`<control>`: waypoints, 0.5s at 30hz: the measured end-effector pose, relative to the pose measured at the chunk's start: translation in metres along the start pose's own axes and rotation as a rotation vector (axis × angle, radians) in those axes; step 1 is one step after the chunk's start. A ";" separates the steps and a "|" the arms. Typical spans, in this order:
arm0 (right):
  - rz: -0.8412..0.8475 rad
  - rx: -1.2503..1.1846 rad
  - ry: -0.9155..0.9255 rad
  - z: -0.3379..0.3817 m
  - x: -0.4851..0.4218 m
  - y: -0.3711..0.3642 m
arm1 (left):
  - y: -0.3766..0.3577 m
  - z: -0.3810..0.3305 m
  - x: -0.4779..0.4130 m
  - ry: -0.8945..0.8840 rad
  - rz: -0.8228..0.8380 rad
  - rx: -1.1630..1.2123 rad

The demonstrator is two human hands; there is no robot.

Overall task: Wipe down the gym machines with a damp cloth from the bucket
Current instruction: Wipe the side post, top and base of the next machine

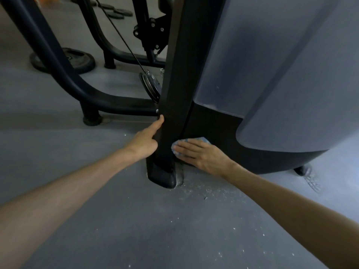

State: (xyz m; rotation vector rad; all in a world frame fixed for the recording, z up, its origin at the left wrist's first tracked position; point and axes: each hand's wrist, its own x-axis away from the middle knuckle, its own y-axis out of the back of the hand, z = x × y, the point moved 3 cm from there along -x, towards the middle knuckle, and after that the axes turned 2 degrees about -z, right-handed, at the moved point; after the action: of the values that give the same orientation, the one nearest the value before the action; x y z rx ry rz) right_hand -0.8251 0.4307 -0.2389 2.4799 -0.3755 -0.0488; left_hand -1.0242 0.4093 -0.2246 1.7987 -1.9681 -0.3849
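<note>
**A:** Where's the cloth?

**B:** The small light-blue cloth is under the right hand, against the black lower panel of the gym machine. It's at the panel's left edge, beside the tall black upright post and near the floor.

**A:** Is it gripped?

**B:** No. The right hand's fingers lie straight and close together, pressing the cloth flat. The left hand holds nothing. Its visible fingers are straight, resting on the post's left edge, probably as a brace.

**A:** How far along is the job?

**B:** I'd say mid-wipe, down at the bottom of this machine. Nothing shows which surfaces are already done. The frosted grey plastic shroud above has no wet sheen I can make out. The post's foot stands among white specks scattered on the grey floor.

**A:** What's left?

**B:** Likely the dark curved tube frame at the rear left with its small pulley. The bucket isn't in view, so I can't say where the next rinse would happen.
</note>
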 end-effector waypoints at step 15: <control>0.298 -0.021 0.213 0.036 -0.037 -0.010 | 0.022 -0.004 0.013 0.117 -0.210 0.267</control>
State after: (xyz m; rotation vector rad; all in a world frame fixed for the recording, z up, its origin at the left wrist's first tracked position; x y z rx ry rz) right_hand -0.8629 0.4277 -0.2756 2.3533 -0.6419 0.3286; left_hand -1.0420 0.3994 -0.2090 2.1520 -1.8250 -0.0796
